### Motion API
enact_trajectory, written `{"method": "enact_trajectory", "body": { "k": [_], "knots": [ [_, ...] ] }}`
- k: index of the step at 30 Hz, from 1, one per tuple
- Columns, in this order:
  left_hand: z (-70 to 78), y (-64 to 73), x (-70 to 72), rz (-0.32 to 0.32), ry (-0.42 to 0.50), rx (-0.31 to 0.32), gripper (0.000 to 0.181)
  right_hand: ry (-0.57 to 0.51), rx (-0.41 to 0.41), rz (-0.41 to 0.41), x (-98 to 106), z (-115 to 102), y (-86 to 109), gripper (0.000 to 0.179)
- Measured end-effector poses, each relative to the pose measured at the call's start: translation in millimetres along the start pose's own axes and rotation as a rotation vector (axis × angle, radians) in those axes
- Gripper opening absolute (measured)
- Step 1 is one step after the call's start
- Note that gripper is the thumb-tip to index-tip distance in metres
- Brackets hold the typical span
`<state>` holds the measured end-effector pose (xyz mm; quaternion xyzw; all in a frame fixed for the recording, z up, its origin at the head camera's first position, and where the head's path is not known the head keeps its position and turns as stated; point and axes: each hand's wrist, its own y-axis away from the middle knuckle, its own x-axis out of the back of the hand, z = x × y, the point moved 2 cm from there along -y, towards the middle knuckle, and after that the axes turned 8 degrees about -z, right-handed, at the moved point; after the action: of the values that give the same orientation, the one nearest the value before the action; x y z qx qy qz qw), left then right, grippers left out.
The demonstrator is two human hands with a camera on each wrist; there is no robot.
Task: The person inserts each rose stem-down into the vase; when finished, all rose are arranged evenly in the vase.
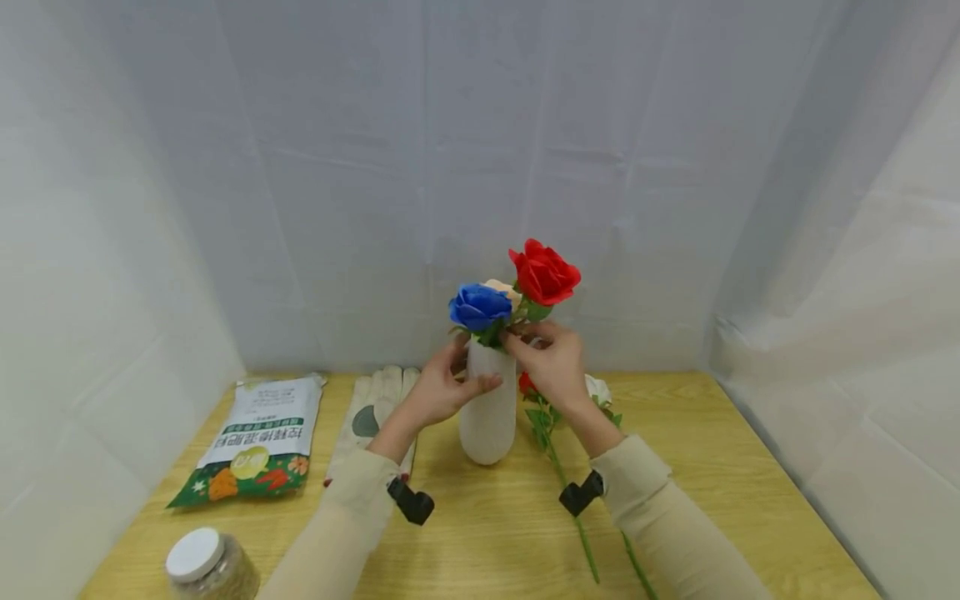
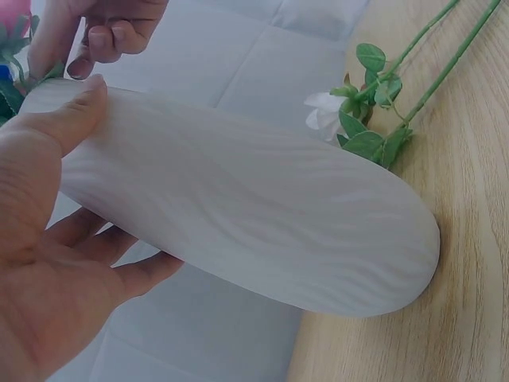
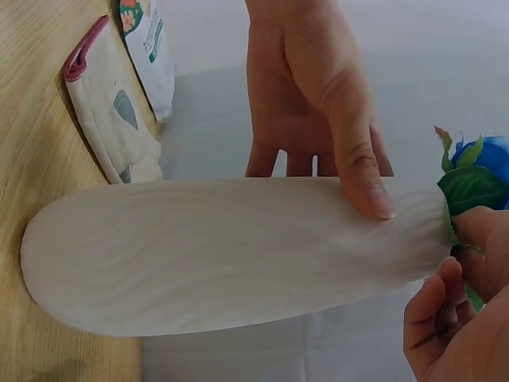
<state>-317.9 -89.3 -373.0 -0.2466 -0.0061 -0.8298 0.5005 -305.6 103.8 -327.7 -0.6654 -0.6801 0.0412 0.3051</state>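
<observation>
A white ribbed vase [image 1: 487, 408] stands upright on the table. My left hand [image 1: 442, 387] holds it near the top, thumb across the front and fingers around the far side in the left wrist view. A blue rose [image 1: 480, 307] and a pale peach rose [image 1: 501, 289] rise from its mouth. Above them to the right leans a red rose [image 1: 545, 272]. My right hand [image 1: 555, 358] is at the vase's rim, thumb and fingers pinching the red rose's stem among green leaves [image 3: 473, 187]. The stem ends inside the vase are hidden.
Right of the vase lie a white rose [image 1: 597, 390] and another red rose [image 1: 527, 384], their long stems toward the front. On the left are work gloves [image 1: 367, 417], a fertilizer bag [image 1: 258, 433] and a white-lidded jar [image 1: 197, 554]. A pale sheet [image 1: 375, 183] hangs behind.
</observation>
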Motion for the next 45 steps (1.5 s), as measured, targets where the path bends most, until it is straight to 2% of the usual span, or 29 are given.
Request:
{"method": "enact_trajectory", "body": {
  "k": [5, 12, 16, 21, 29, 37, 45],
  "knots": [
    [-0.5, 0.4, -1.2, -0.005, -0.004, -0.036, 0.085, -0.016, -0.011, 0.005, 2.1, -0.7, 1.7, 0.017],
    [2.5, 1.3, -0.1, 0.001, -0.008, 0.003, 0.087, -0.028, 0.043, 0.062, 9.0, -9.5, 2.3, 0.022],
    [2.9, 1.0, 0.5, 0.002, -0.012, 0.005, 0.086, -0.059, 0.07, 0.094, 10.6, -12.3, 1.8, 0.024],
    [1.3, 1.0, 0.7, 0.001, -0.015, 0.009, 0.086, -0.146, 0.045, 0.097, 9.5, -13.1, -0.1, 0.03],
    [1.1, 0.0, 0.1, 0.007, -0.024, -0.013, 0.086, -0.185, 0.004, 0.094, 9.7, -18.1, -4.8, 0.035],
    [1.0, -0.5, -1.2, 0.006, -0.022, -0.017, 0.084, -0.203, 0.019, 0.086, 9.5, -18.3, -6.4, 0.02],
    [3.5, 1.3, -1.8, 0.007, -0.028, -0.002, 0.085, -0.191, 0.042, 0.065, 7.3, -15.8, -3.3, 0.017]
  ]
}}
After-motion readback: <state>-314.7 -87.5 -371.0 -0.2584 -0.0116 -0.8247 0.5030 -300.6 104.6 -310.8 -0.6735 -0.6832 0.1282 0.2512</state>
